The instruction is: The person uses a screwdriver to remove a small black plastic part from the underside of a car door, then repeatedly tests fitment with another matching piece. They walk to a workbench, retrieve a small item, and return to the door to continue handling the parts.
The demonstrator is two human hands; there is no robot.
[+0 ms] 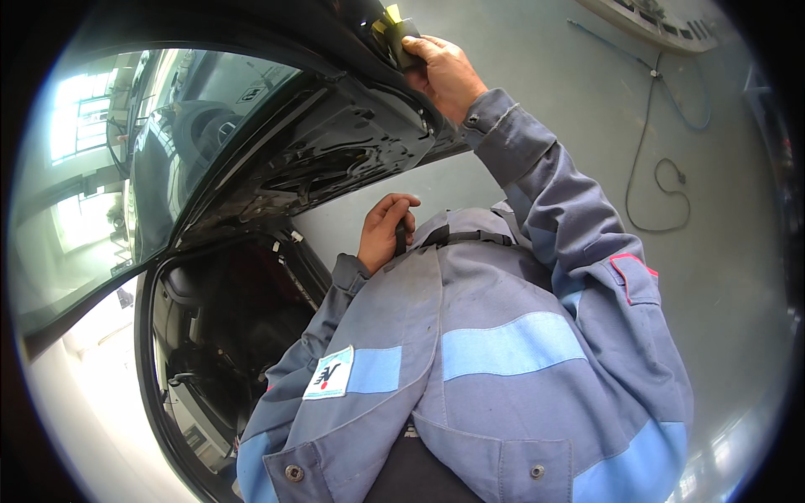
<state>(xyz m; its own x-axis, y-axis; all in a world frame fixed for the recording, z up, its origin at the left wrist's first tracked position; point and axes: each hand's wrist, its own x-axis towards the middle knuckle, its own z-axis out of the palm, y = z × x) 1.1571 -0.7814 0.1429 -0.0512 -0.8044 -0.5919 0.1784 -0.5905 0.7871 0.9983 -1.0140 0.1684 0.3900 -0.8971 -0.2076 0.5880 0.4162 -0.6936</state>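
Head view: pinches a dark, yellow-edged pad with right hand at the far car door; curls left hand near jacket, cannot tell whether holding anything.

The door looks glossy, the jacket matt cloth.

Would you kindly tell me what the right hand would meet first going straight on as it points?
Probably the black metal car door, just beyond the dark flat pad in the right hand; depth is unclear.

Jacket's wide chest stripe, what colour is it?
Light blue; the stripe shows best in the head view.
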